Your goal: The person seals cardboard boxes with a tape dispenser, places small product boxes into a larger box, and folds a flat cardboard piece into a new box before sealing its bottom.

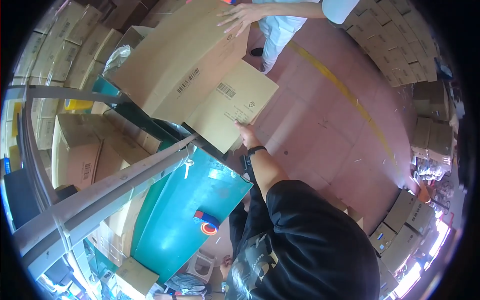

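My right hand (243, 134), with a black band at the wrist, grips the near edge of a cardboard carton (250, 90). Its thumb lies on the printed face, and the other fingers are mostly hidden at the edge. This carton rests against a larger brown carton (175, 55) at the end of the green bench. Another person's hand (238, 16) lies spread on the larger carton's far end. Low beside my torso is my left hand (226, 266), small and partly hidden, so its grip does not show.
A blue and red tape dispenser (207, 223) lies on the green bench top (175, 200). A grey metal rail (120, 175) crosses at the left. Stacked cartons (75, 40) stand far left, with more (390, 40) far right. A yellow line (345, 90) curves across the reddish floor.
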`<state>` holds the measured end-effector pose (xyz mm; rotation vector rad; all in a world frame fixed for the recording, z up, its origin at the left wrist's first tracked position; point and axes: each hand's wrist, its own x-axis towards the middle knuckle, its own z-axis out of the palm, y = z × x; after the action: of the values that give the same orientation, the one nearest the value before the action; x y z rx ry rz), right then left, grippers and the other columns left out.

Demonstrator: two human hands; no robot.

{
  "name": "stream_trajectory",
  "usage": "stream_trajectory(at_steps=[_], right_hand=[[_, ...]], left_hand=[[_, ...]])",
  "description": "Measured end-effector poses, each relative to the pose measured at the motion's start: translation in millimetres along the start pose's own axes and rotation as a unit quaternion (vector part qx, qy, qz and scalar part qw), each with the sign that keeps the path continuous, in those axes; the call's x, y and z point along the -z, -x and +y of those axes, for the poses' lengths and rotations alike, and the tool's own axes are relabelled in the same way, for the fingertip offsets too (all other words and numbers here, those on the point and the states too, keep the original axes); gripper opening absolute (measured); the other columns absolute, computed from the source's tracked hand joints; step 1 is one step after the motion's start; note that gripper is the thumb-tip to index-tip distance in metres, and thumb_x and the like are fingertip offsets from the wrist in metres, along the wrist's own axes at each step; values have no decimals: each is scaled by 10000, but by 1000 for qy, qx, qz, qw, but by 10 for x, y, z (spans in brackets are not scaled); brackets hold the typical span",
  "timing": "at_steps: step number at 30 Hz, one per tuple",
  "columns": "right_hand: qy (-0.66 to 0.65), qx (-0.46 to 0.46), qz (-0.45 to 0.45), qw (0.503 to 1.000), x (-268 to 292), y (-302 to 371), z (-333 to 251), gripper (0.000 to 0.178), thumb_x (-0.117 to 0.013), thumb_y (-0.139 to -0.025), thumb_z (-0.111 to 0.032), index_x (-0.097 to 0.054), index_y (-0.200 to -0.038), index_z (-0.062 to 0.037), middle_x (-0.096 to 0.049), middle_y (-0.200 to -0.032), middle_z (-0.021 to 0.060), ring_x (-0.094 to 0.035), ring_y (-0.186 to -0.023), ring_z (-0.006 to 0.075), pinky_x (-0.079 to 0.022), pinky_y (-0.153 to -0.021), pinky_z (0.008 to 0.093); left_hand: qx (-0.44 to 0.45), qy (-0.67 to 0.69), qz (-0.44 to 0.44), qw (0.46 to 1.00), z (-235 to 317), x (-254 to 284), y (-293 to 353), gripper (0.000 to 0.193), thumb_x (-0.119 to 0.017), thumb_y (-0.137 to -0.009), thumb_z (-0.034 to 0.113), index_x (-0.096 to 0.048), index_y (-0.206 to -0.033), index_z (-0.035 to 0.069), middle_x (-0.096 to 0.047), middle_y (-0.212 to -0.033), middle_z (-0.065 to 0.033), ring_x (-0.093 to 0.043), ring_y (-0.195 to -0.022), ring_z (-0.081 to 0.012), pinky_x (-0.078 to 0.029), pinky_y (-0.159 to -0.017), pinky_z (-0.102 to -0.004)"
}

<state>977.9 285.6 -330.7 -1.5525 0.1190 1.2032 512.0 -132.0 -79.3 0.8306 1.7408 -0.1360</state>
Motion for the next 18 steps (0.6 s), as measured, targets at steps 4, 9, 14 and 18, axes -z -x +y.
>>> stream_trajectory(at_steps=[4,9,14,18], right_hand=[[-22,-8,-19,1000,-18,48,-62,461,-757,-885,-310,-589,-1259,-100,-668,-1123,18,-612,-939,128,-478,-719,310],[-25,-34,-24,999,-49,108,-46,520,-754,-891,-295,-538,-1321,-99,-650,-1208,26,-612,-1041,154,-491,-814,325],[-3,-38,-8,999,-30,-13,-59,511,-746,-896,-291,-537,-1329,-118,-650,-1222,12,-614,-1059,166,-487,-801,331],[20,-33,-17,999,-79,3,-115,512,-762,-880,-309,-554,-1314,-134,-649,-1225,0,-615,-1048,162,-476,-787,335]], left_hand=[[-15,-2,10,1000,121,165,-125,396,-650,-921,207,-573,-1276,52,-719,-1022,-101,-685,-921,-184,-535,-831,-311],[-22,17,10,1000,96,61,-225,394,-649,-920,206,-574,-1275,52,-719,-1026,-102,-685,-922,-184,-534,-832,-310],[-13,41,5,999,-45,-143,-185,393,-648,-920,206,-575,-1274,52,-719,-1030,-103,-685,-923,-183,-533,-832,-309],[-1,55,9,998,-179,-239,-76,392,-647,-920,205,-576,-1273,51,-718,-1033,-104,-685,-924,-183,-533,-833,-309]])
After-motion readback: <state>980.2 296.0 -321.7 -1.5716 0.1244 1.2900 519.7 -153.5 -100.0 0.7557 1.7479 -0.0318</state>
